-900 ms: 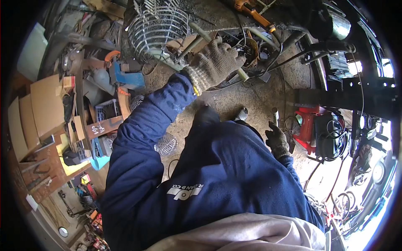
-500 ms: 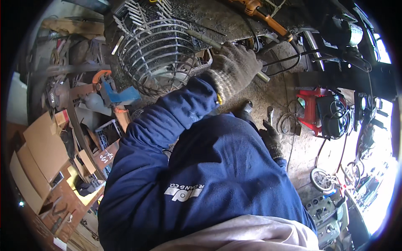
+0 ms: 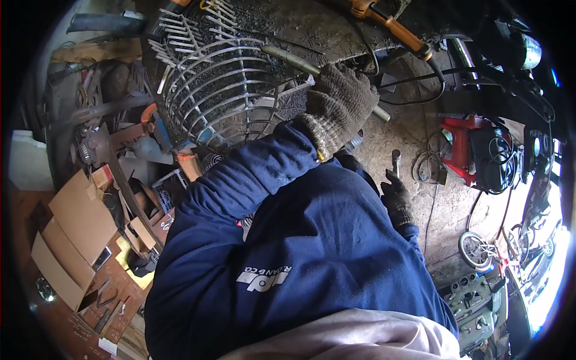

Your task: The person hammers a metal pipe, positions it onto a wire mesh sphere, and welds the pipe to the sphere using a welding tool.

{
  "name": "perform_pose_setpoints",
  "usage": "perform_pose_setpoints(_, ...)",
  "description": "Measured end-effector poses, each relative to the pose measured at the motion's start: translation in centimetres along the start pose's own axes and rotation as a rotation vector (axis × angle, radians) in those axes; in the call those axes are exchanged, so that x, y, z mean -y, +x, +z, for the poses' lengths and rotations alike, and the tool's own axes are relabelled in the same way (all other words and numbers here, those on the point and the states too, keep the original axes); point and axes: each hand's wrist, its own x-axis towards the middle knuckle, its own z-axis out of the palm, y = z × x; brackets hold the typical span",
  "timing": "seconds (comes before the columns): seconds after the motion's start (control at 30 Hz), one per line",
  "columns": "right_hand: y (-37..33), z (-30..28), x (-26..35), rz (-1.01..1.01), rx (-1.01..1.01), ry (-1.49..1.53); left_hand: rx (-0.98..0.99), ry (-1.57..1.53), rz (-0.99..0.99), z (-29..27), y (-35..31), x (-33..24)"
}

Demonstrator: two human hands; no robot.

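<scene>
My left hand (image 3: 342,102), in a knitted work glove, is closed around a long grey metal rod (image 3: 291,60) that slants across the upper middle. One end of the rod lies over a round cage of curved metal bars (image 3: 222,87); whether they touch I cannot tell. The other end (image 3: 380,113) sticks out past my fingers. Lower and to the right, my right hand (image 3: 397,198), gloved as well, is closed on a metal tool with a short round end (image 3: 396,159). My fingers and body hide the rest of that tool.
An orange power tool (image 3: 396,30) with a black cord lies at the top. A red stool (image 3: 459,147) carrying a black cased machine stands right. Cables (image 3: 427,165) coil on the floor. Cardboard (image 3: 81,225) and hand tools cover the left bench. A bicycle wheel (image 3: 475,251) is far right.
The view has shifted slightly, so the surroundings sit differently in the picture. Both hands keep their grip. The rod's far end shows a little higher against the cage.
</scene>
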Motion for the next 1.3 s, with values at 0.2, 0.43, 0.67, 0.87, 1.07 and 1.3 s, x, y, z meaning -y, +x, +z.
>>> perform_pose_setpoints(0.2, 2.8, -2.0, -2.0, -0.193, 0.018, -0.347, -0.065, 0.045, 0.01, 1.0, -0.5, -0.8)
perform_pose_setpoints(0.43, 3.8, -2.2, -2.6, -0.171, 0.051, -0.243, -0.097, 0.009, 0.1, 0.6, -0.9, 0.6)
perform_pose_setpoints(0.67, 3.8, -1.6, -2.6, -0.002, 0.041, -0.14, -0.183, -0.004, 0.096, 1.0, -0.3, 1.0)
perform_pose_setpoints(0.87, 3.1, -0.9, -2.1, 0.015, 0.064, -0.083, -0.223, 0.094, 0.065, 0.9, -0.1, 1.0)
perform_pose_setpoints(1.07, 4.5, -1.3, -5.1, -0.19, 0.021, -0.177, -0.307, -0.079, 0.101, -0.7, 0.3, 2.7)
perform_pose_setpoints(1.3, -2.1, 1.9, 3.2, -0.528, -0.082, 0.052, -0.173, -0.137, 0.038, -1.5, 0.4, 3.5)
